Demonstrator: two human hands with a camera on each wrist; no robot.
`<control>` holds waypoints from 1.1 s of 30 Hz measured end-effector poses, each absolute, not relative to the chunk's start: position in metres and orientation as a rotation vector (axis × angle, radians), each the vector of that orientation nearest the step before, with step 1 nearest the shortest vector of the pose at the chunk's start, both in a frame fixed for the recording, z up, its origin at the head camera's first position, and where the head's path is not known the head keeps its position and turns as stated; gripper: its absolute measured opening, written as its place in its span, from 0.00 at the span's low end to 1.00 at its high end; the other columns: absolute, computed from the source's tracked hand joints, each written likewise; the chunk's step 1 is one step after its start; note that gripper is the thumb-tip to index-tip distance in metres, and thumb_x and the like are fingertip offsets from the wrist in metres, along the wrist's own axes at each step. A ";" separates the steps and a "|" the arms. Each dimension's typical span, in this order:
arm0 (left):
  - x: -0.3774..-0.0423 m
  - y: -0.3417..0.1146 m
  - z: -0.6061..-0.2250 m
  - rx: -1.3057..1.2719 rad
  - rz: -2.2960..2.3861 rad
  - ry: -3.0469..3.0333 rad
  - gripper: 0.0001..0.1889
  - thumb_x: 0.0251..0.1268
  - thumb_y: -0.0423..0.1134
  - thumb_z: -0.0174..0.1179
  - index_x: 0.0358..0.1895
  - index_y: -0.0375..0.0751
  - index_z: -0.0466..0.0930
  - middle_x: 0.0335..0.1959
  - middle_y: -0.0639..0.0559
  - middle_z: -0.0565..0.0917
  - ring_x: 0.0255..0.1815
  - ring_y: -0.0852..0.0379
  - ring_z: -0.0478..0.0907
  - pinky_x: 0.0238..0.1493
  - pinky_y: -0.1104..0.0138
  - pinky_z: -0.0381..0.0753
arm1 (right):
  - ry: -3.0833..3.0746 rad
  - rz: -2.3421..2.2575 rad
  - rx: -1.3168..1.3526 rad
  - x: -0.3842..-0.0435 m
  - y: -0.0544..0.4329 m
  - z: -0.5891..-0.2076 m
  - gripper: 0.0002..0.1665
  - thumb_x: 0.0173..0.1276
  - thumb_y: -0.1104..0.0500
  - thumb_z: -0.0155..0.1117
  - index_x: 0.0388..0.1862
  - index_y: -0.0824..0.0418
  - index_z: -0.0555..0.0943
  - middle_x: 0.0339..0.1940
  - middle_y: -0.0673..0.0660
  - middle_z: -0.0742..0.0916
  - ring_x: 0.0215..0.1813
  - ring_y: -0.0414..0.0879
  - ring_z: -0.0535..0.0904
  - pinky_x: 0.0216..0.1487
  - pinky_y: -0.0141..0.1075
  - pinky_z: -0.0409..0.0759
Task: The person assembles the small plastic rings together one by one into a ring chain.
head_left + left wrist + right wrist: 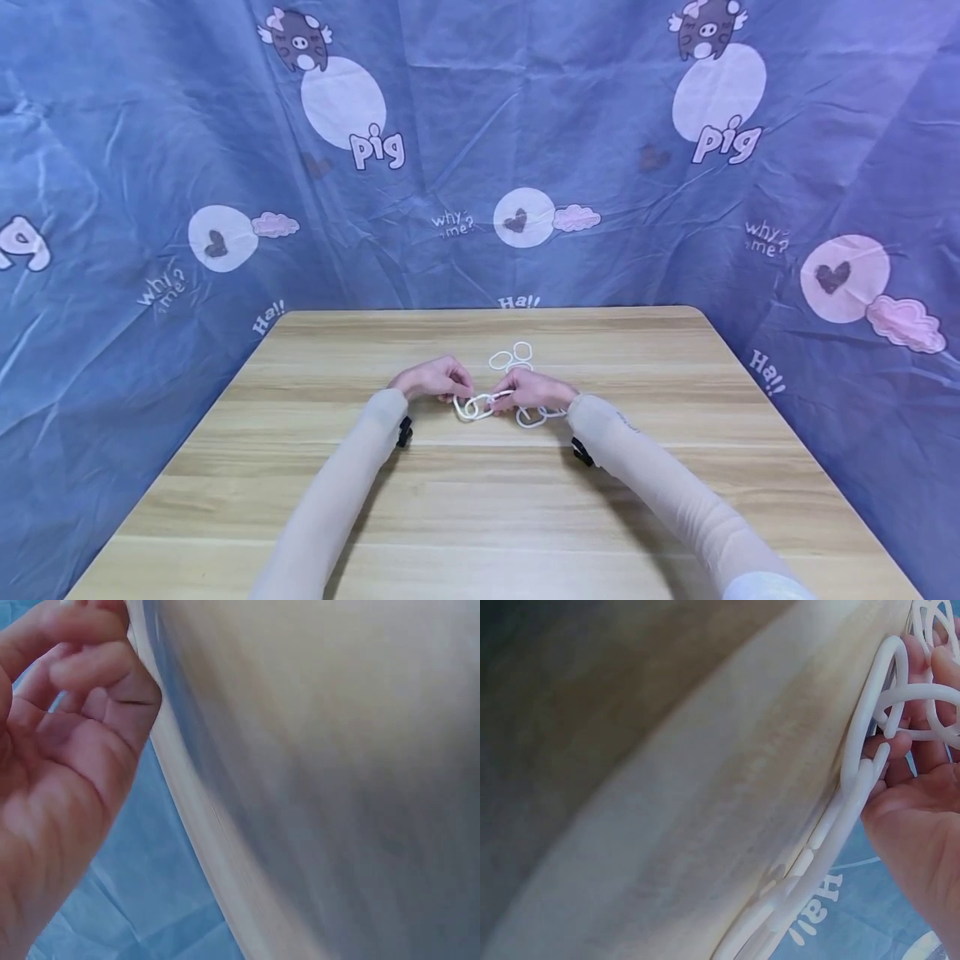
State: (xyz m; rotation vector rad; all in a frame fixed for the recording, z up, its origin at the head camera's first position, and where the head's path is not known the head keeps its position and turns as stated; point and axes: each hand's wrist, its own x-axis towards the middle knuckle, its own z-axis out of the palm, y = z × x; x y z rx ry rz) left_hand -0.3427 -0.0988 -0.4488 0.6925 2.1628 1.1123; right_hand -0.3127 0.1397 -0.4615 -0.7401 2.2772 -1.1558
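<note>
White plastic chain links (481, 407) run between the two hands, joined one through another. My left hand (438, 379) pinches the end link at its fingertips. In the left wrist view the left hand (67, 757) has bent fingers, and only a sliver of white shows at the top edge. My right hand (534, 389) grips a link further along the chain. The right wrist view shows the right hand (922, 795) with its fingers among interlocked links (862, 720); one link has a gap in its loop. More joined links (531, 417) lie under the right wrist.
Behind the right hand, a few white links (500, 360) lie on the wooden table (465, 517). A blue printed cloth (465, 108) hangs around the table's back and sides. Each sleeved wrist has a black device (405, 432) strapped on.
</note>
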 end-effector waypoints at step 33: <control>-0.344 -0.136 -0.449 0.533 1.210 2.127 0.07 0.66 0.29 0.59 0.43 0.30 0.81 0.29 0.46 0.84 0.21 0.60 0.77 0.24 0.72 0.78 | 2.182 -1.253 -0.753 -0.320 0.212 -0.462 0.29 0.65 0.64 0.67 0.64 0.70 0.73 0.62 0.65 0.81 0.60 0.53 0.79 0.64 0.38 0.76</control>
